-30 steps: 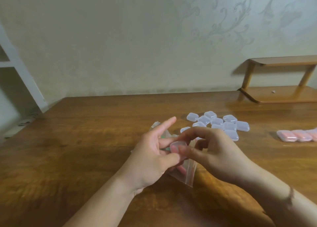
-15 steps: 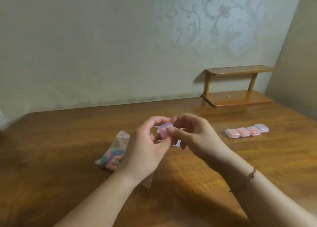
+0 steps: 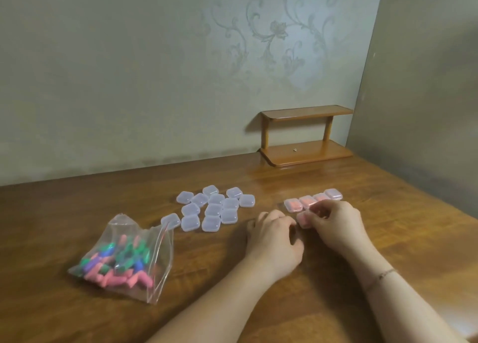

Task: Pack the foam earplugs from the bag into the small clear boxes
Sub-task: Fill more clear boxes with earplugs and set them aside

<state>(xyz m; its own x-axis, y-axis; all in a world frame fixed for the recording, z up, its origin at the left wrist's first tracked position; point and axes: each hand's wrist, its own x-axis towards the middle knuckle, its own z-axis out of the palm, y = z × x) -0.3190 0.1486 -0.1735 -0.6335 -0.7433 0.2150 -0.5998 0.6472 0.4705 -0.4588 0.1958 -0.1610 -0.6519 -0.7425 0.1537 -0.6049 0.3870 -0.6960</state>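
Foam earplugs fill the clear bag at lower left on your desk. Right of centre, your right hand pinches a pink-filled box just below the filled row; your left hand curls beside it, grasp unclear.

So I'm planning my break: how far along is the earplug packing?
Done: four small clear boxes with pink earplugs sit in a row. In hand: the right hand pinches a fifth pink-filled box by that row, the left hand beside it. Left: about fourteen empty clear boxes and a clear plastic bag of coloured foam earplugs.
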